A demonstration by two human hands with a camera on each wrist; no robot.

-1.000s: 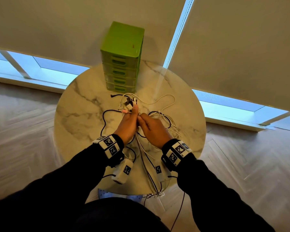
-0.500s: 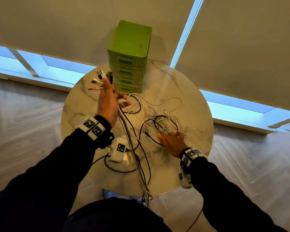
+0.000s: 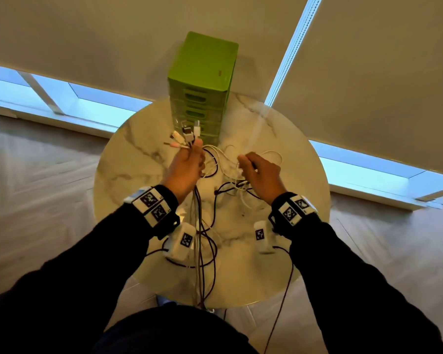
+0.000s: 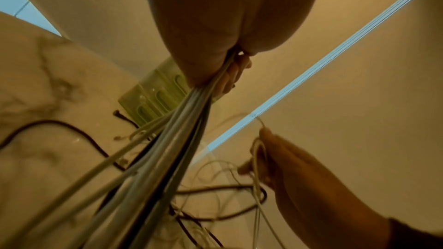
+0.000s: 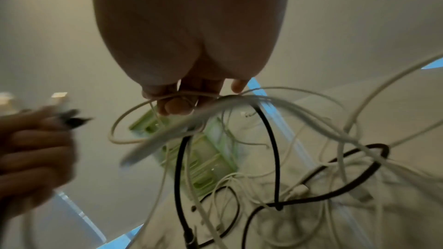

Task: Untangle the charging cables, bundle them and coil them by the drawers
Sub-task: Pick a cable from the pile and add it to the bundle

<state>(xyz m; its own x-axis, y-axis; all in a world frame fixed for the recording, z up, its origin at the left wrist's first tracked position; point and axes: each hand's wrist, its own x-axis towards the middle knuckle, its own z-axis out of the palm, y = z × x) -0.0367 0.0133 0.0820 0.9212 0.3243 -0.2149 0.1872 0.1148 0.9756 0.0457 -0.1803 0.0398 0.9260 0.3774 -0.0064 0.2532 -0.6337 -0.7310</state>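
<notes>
My left hand [image 3: 187, 164] grips a bundle of black and white charging cables [image 3: 198, 226] above the round marble table [image 3: 128, 180]; the plug ends [image 3: 187, 135] fan out past its fingers. The bundle [image 4: 167, 149] runs taut from the fist toward the table's near edge. My right hand [image 3: 260, 171] is raised to the right and pinches a loop of thin white cable [image 5: 153, 101] from the loose tangle [image 3: 230, 185] between the hands. The green drawer unit [image 3: 202, 90] stands at the table's far edge, just beyond the plugs.
Drawn beige blinds [image 3: 113, 34] hang behind the table, over low windows [image 3: 87, 103]. Cables drop over the table's near edge [image 3: 202, 302] toward the wood floor [image 3: 36, 187]. Bare marble shows on the left and right of the tabletop.
My left hand has swung back toward the middle, in front of the drawers, still holding the bundle. My right hand has lifted off the table and picked up white cable.
</notes>
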